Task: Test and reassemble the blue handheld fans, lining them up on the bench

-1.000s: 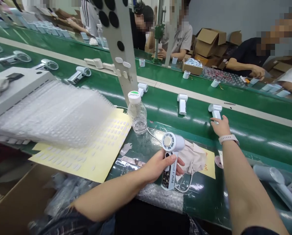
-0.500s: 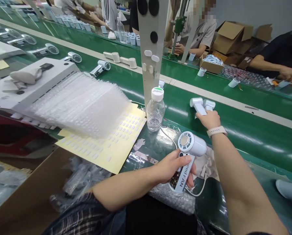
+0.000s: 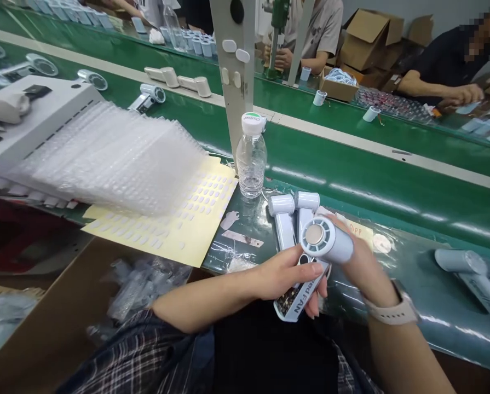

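Left hand (image 3: 288, 271) was wrapped snug around the handle of a handheld fan (image 3: 310, 260), fingers curled over the printed face, thumb up near the round head. Right hand (image 3: 357, 257) sat behind the fan's barrel-shaped head, and honestly I couldn't tell how closed that grip was or whether it held anything, since the fan head hid most of the fingers. The fan was up off the table, right in front of the person's lap.

If I were doing this step, I'd keep the left hand low on the handle so the head stays free to turn and check, and let the right hand just steady the head instead of squeezing. That smooth plastic looked like it would slip easily.

Just beyond the hands, two more fans (image 3: 292, 219) lay side by side on the table (image 3: 392, 284), pale blue-grey, glossy, with cylindrical heads and flat handles. Another one (image 3: 470, 273) lay well off to the right. The table was covered in shiny, wrinkly clear film over green. Nearby stood a clear ribbed water bottle (image 3: 251, 158) with a white cap, a yellow sticker sheet (image 3: 179, 224) dotted with small white pads, and a big stack of bubble-wrap bags (image 3: 105, 158), soft and bumpy.
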Demonstrator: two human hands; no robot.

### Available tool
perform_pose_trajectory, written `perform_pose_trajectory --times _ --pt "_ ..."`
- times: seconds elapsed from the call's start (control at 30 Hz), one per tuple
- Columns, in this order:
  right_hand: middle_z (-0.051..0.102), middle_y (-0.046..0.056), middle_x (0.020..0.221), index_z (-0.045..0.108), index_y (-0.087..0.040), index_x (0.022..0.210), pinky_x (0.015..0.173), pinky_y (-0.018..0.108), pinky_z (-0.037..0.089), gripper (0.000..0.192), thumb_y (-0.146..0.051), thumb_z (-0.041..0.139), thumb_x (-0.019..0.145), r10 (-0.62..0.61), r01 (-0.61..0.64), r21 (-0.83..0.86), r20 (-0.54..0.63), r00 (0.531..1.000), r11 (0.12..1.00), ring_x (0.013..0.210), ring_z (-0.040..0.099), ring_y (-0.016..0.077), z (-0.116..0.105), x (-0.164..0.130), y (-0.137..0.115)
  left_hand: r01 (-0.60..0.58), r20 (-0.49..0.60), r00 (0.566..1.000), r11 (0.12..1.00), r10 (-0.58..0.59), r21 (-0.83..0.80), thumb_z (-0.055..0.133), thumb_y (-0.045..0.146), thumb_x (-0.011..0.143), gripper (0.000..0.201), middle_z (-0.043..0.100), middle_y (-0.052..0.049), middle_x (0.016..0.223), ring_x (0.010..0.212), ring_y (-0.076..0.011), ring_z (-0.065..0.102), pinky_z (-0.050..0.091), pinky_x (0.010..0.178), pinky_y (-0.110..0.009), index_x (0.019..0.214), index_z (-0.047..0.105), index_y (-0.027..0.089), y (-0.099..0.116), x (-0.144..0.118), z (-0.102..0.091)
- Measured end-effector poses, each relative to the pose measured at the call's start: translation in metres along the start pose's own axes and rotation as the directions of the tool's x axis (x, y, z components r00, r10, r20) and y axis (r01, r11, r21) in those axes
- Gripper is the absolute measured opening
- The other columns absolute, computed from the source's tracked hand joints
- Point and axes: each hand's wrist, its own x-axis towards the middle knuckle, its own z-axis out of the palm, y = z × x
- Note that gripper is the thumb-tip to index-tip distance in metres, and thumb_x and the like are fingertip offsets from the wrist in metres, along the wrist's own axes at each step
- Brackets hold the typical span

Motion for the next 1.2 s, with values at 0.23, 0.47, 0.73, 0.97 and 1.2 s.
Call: perform_pose_trajectory --times 0.23,0.47,0.73,0.97,1.2 --pt "0.068 0.009 0.083 0.070 -0.025 0.080 0.084 0.051 0.053 0.023 -0.041 0.062 0.094 -0.005 -0.042 -0.209 -0.216 0.976 0.977 0.088 0.064 0.0317 -0.029 0.003 0.008 -0.002 -0.143 0.990 0.999 0.009 0.051 0.074 0.081 0.079 0.068 0.067 -0.004 0.063 0.051 -0.0141 0.065 0.057 0.054 -0.025 0.087 0.061 0.015 -0.007 -0.015 0.004" --pt "0.069 0.003 0.095 0.077 -0.027 0.092 0.080 0.039 0.053 0.012 -0.015 0.076 0.093 -0.205 0.293 0.186 -0.382 0.901 0.938 0.092 0.067 0.0234 -0.033 -0.027 -0.088 0.024 -0.187 0.982 0.997 -0.009 0.075 0.084 0.067 0.076 0.067 0.066 0.002 0.062 0.052 -0.0154 0.064 0.054 0.052 -0.025 0.106 0.049 0.019 -0.005 -0.001 0.017" --pt "0.070 0.008 0.140 0.071 -0.032 0.138 0.107 0.045 0.054 0.050 -0.059 0.074 0.095 -0.046 0.028 0.453 0.028 0.999 0.891 0.130 0.065 0.0315 -0.019 -0.027 -0.078 0.187 -0.331 0.942 0.911 -0.059 0.368 0.071 0.016 0.070 0.038 0.063 0.005 0.063 0.054 -0.0166 0.064 0.054 0.051 -0.026 0.103 0.053 0.019 -0.003 -0.001 0.035" --pt "0.073 0.004 0.122 0.078 -0.032 0.127 0.092 0.034 0.056 0.037 -0.045 0.080 0.093 0.016 0.010 0.424 -0.056 0.998 0.906 0.108 0.069 0.0234 -0.017 -0.032 -0.089 0.098 -0.331 0.937 0.825 0.112 0.557 0.067 0.018 0.072 0.044 0.066 0.002 0.078 0.068 -0.0186 0.067 0.054 0.062 -0.029 0.115 0.056 0.017 -0.010 0.003 0.033" --pt "0.074 0.005 0.107 0.084 -0.030 0.112 0.081 0.035 0.055 0.028 -0.051 0.069 0.101 0.058 0.062 0.450 -0.248 0.967 0.891 0.099 0.068 0.0243 -0.006 -0.035 -0.095 0.068 -0.307 0.932 0.741 0.191 0.668 0.068 0.022 0.074 0.047 0.069 -0.002 0.094 0.085 -0.0203 0.067 0.052 0.075 -0.030 0.119 0.057 0.018 -0.015 0.003 0.031"
